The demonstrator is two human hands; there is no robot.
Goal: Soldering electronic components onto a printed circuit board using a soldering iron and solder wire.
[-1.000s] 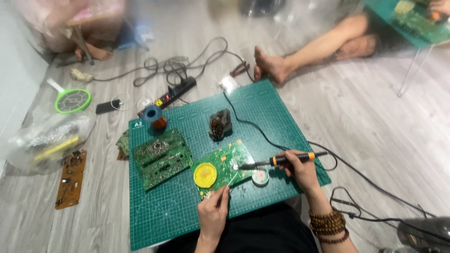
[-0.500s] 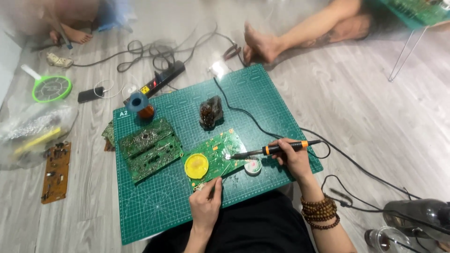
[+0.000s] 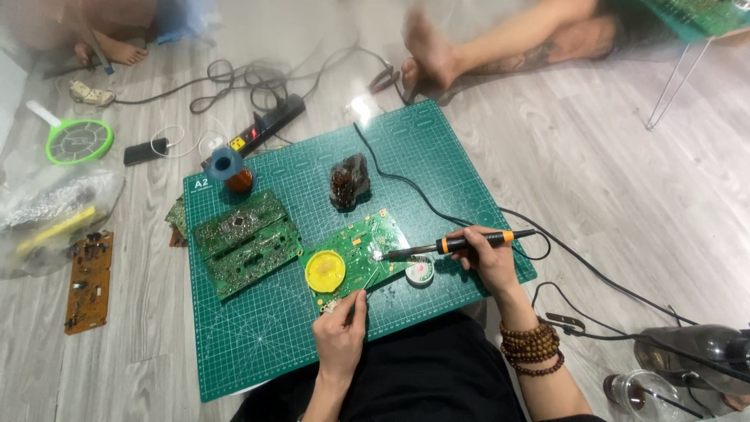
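Right hand (image 3: 491,262) of ours gripped the soldering iron (image 3: 461,244), its tip on the green circuit board (image 3: 367,246) mid-mat; our left hand (image 3: 341,332) pinched thin solder wire (image 3: 370,280) at the board's near edge.

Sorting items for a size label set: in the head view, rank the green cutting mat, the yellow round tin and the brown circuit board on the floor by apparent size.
1. green cutting mat
2. brown circuit board
3. yellow round tin
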